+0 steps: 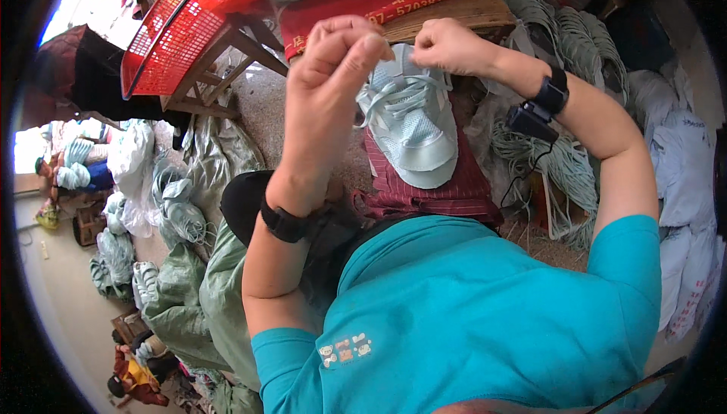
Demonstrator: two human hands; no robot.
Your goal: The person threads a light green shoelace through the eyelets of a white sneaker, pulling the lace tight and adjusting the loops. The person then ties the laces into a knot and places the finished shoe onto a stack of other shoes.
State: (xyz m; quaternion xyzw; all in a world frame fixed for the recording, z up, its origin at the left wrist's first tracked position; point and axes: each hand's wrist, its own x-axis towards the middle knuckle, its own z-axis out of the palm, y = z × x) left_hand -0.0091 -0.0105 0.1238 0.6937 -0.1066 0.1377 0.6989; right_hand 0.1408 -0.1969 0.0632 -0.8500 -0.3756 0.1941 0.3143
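Both my left hand and right hand pinch thin lace ends above the pale-blue shoe upper on my lap, soft, light, floppy, best gripped by lace tips.

- A single head view looks steeply down over the person's chest and teal shirt.
- It sits close above both raised hands, facing forward toward the wooden bench.
- Fisheye bending curves the rim; floor and sacks fill the left edge.
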